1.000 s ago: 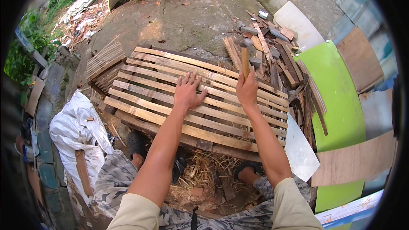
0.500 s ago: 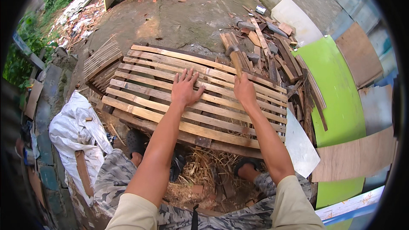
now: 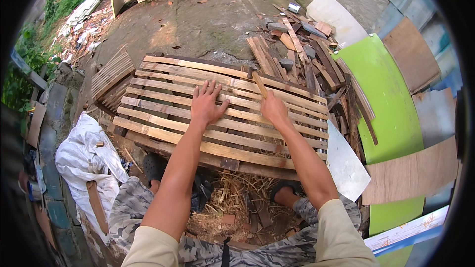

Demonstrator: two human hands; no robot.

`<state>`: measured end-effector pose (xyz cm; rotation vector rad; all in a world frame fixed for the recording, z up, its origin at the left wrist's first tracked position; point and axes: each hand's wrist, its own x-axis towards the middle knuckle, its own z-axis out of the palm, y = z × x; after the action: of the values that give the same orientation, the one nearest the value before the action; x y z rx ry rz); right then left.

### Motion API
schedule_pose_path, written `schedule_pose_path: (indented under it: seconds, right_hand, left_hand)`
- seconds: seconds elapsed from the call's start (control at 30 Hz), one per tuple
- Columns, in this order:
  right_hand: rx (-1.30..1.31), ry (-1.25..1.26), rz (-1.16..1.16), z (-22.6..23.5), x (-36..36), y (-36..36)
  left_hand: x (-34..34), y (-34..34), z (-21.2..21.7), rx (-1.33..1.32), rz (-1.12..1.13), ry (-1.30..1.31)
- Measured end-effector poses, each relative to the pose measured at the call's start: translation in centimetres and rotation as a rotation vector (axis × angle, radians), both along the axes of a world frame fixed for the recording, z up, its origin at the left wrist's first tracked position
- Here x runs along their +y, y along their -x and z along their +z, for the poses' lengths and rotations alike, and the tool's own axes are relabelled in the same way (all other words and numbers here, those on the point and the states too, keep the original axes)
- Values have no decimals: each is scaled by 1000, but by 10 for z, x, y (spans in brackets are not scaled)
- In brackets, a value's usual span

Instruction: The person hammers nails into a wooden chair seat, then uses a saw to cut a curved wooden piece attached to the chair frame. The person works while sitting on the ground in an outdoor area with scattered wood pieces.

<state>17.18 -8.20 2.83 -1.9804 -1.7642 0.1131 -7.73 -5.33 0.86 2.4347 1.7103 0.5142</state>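
Observation:
A panel of pale bamboo slats (image 3: 163, 100) on a darker wooden frame lies across in front of me. My left hand (image 3: 207, 105) rests flat on the middle slats, its fingers spread. My right hand (image 3: 273, 108) is wrapped round the wooden handle of a hammer (image 3: 259, 84). The dark hammer head is at the far slat, right of the panel's middle; whether it touches the slat I cannot tell. Any nail under the head is too small to make out.
Scrap wood and stones (image 3: 302, 49) are heaped beyond the panel's right end. A green sheet (image 3: 391, 99) and plywood pieces lie farther right. At the left are a smaller slatted piece (image 3: 113, 76) and a white sack (image 3: 81, 153). Shavings (image 3: 237, 188) cover the ground between my feet.
The hammer has come down and left, its head now at the far slat. My left hand stays flat on the slats. The whole view has shifted slightly.

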Motion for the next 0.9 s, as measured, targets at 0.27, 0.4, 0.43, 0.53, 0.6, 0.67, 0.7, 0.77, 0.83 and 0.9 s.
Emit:
schedule_pose_path:
  seconds: [0.27,0.4,0.43,0.53,0.6,0.67,0.7,0.77,0.83,0.9]
  right_hand:
    - [211,-42,-33,72,0,36]
    - [88,105,-67,17,-5,5]
    - [3,172,-49,20,-5,6]
    - [66,129,-56,39,-8,7]
    - [224,15,-26,62,-17,24]
    - [407,-13,-21,78,-35,34]
    - [296,72,-5,60,-35,34]
    - [54,238,-1,27,-38,21]
    - [31,270,-6,25,-38,16]
    - [63,237,-20,33,-35,23]
  left_hand:
    - [-2,14,-3,-2,21,-23]
    - [-1,1,1,25,9,5]
    - [1,4,1,50,13,13]
    - [-1,10,-3,62,25,28]
    - [-3,16,-5,63,37,21]
    - [-1,16,-4,45,32,3]
    - [-1,18,-4,31,33,-6]
    - [-2,4,-2,1,10,-21]
    - [0,6,-2,8,16,-32]
    - [3,10,-2,8,19,-38]
